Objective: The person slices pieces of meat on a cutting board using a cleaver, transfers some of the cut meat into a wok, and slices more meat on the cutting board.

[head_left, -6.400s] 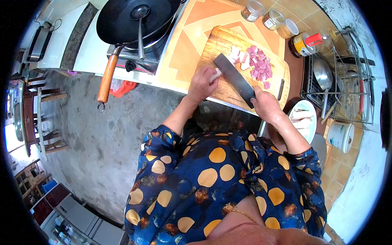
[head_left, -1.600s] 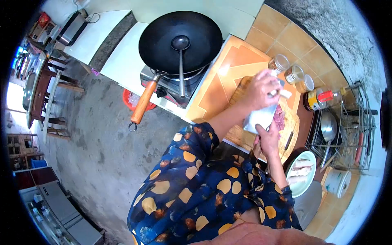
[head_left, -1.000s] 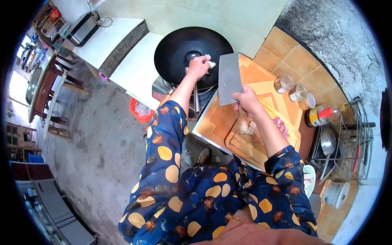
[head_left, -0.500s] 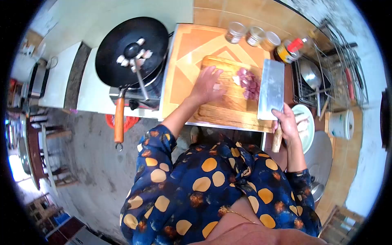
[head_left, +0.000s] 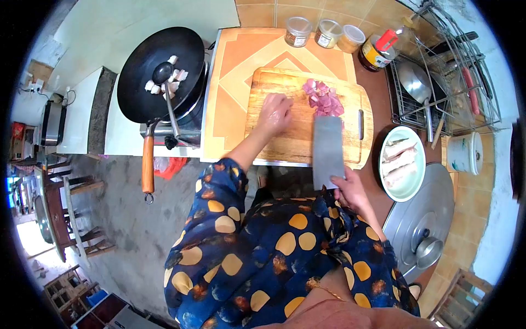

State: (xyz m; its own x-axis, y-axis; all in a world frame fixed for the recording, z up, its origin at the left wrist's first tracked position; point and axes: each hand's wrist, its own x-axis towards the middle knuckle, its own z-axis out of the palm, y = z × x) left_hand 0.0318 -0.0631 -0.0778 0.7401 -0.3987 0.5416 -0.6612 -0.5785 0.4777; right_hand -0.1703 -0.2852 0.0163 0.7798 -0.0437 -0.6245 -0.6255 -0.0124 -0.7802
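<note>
Cleaver (head_left: 328, 156) fore-and-aft (blade (head_left: 328, 142) foremost)

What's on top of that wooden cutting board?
On the cutting board is a heap of pink meat pieces. The left hand and the cleaver in the right hand block parts of the board; anything behind them is hidden, as is the wood under the heap.

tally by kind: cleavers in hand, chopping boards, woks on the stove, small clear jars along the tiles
Broad grey metal cleaver: 1
Tan wooden chopping board: 1
Round black wok: 1
Small clear round jars: 3
Total: 6
</note>
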